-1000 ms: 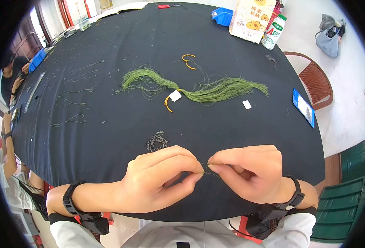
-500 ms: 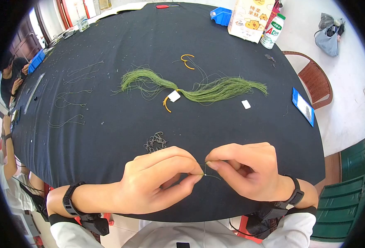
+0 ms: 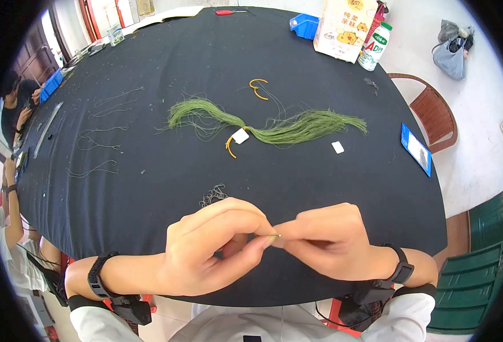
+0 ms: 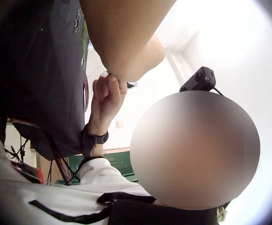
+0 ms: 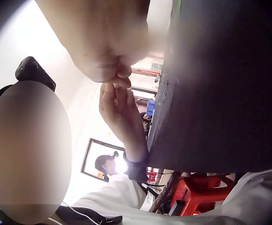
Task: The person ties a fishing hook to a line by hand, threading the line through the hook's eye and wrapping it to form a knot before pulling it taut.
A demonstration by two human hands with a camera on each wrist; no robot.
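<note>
Over the near part of the table, both hands meet fingertip to fingertip. My left hand pinches a thin green line between thumb and forefinger; a tiny pale spot shows at its tip. From the other side my right hand pinches at the same place, its thumb and forefinger hiding most of the line. Just beyond the left knuckles lies a small pile of dark wire hooks. Farther off, a bundle of green line is bound at its middle. Both wrist views show the fingertips together, the line too small to see.
Several separate lengths of line lie at the left. Yellow curved pieces, a white tag and a blue packet rest on the black cloth. A bottle stands at the back right. Another person sits at far left.
My right hand has moved left, closing the small gap, so its fingertips now meet those of my left hand. The line visible between them earlier is mostly covered.
</note>
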